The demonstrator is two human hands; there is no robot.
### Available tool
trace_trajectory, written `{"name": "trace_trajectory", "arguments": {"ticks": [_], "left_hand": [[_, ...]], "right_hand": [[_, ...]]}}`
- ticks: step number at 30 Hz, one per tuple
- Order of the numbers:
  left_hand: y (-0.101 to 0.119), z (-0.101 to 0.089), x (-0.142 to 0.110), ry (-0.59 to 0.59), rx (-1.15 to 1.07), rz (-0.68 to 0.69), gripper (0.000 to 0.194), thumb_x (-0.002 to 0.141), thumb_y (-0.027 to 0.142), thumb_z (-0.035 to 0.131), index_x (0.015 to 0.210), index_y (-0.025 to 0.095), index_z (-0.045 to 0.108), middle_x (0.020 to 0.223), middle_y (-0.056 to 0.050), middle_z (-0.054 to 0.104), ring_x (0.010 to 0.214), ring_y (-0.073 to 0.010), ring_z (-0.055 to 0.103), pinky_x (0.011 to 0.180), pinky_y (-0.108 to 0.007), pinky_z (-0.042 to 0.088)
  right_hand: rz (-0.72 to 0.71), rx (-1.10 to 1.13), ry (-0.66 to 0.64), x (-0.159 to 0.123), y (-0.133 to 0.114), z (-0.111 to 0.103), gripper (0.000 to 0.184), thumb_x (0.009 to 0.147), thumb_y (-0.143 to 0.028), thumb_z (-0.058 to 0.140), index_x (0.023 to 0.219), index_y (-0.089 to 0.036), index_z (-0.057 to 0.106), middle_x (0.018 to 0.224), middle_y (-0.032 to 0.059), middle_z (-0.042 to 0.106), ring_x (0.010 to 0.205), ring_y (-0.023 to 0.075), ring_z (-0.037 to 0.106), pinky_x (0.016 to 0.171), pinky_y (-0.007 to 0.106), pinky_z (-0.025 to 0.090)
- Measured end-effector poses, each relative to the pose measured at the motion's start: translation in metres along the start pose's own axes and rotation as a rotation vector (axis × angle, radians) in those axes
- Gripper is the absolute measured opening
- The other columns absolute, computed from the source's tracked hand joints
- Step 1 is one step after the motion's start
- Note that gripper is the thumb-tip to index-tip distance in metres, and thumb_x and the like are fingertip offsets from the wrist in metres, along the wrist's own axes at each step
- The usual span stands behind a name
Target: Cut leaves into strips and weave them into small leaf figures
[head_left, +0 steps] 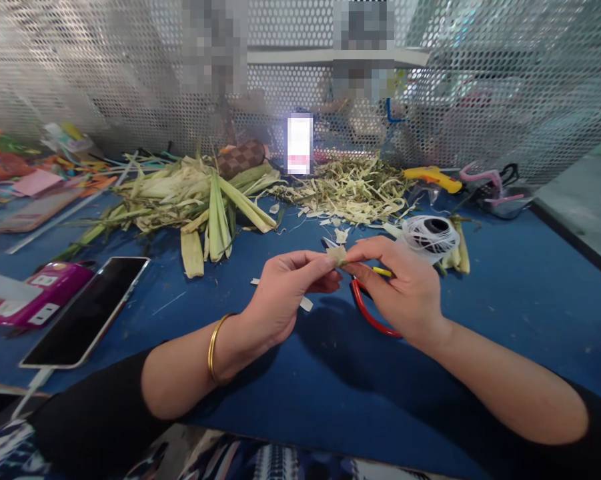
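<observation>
My left hand (287, 293) and my right hand (403, 287) meet over the blue table (330, 373), both pinching a small pale piece of leaf (338, 254) between fingertips. The left wrist wears a gold bangle (214, 347). Under my right hand lie red-handled scissors (367, 310), their blades poking out beyond the fingers, beside a thin yellow stick (381, 271). A spool of white thread (429, 235) sits just right of my right hand.
Long green-yellow leaves (200, 200) and a heap of shredded leaf strips (350, 187) lie behind the hands. A dark phone (87, 310) and a pink box (40, 293) rest at left. A yellow glue gun (433, 177) lies at back right. Perforated metal screen (105, 67) stands behind.
</observation>
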State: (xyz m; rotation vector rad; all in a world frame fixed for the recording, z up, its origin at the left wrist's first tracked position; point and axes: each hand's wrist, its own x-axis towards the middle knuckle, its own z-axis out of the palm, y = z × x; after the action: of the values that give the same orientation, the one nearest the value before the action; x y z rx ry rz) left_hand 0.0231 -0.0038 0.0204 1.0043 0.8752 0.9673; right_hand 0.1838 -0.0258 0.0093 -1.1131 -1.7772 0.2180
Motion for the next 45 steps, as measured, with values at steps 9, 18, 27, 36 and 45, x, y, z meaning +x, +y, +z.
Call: {"name": "trace_trajectory", "arguments": {"ticks": [9,18,27,36,45], "left_hand": [[0.003,-0.001,0.002,-0.051,-0.025,-0.04,0.01,0.066,0.024,0.073,0.067,0.015,0.068,0.065,-0.001,0.066,0.063,-0.0108,0.061,0.066,-0.023,0.051],[-0.002,-0.003,0.002,0.012,0.267,0.25,0.012,0.071,0.027,0.071,0.073,0.015,0.07,0.07,-0.003,0.07,0.066,-0.0145,0.065,0.066,-0.025,0.052],[0.0,-0.001,0.0,0.013,0.46,0.358,0.01,0.075,0.021,0.064,0.072,0.015,0.071,0.068,-0.004,0.07,0.065,-0.0142,0.064,0.062,-0.022,0.05],[-0.001,-0.002,-0.001,-0.02,0.424,0.333,0.01,0.075,0.024,0.067,0.072,0.015,0.071,0.069,-0.004,0.071,0.065,-0.0145,0.065,0.064,-0.023,0.051],[0.0,-0.005,0.002,-0.033,0.446,0.4,0.011,0.078,0.021,0.064,0.072,0.014,0.069,0.065,-0.002,0.068,0.062,-0.0125,0.061,0.059,-0.021,0.047]], "right_hand": [[-0.04,-0.015,-0.022,0.0,0.002,0.0,0.009,0.087,-0.021,0.057,0.085,-0.025,0.065,0.082,0.0013,0.068,0.08,0.0184,0.063,0.074,0.033,0.05],[0.095,0.083,-0.03,0.002,-0.002,0.0,0.007,0.085,-0.022,0.06,0.079,-0.023,0.063,0.08,0.0014,0.067,0.076,0.0169,0.062,0.071,0.031,0.051],[0.268,0.145,0.046,0.005,-0.009,0.001,0.009,0.076,-0.021,0.068,0.08,-0.021,0.06,0.072,-0.0003,0.064,0.068,0.0154,0.062,0.063,0.029,0.051],[0.292,0.185,0.031,0.005,-0.007,0.001,0.009,0.077,-0.017,0.066,0.08,-0.021,0.059,0.071,-0.0019,0.062,0.065,0.0133,0.06,0.061,0.027,0.05],[0.304,0.243,-0.075,0.007,-0.001,-0.002,0.022,0.076,-0.026,0.07,0.096,-0.02,0.063,0.082,0.0011,0.068,0.077,0.0158,0.064,0.073,0.03,0.052]]}}
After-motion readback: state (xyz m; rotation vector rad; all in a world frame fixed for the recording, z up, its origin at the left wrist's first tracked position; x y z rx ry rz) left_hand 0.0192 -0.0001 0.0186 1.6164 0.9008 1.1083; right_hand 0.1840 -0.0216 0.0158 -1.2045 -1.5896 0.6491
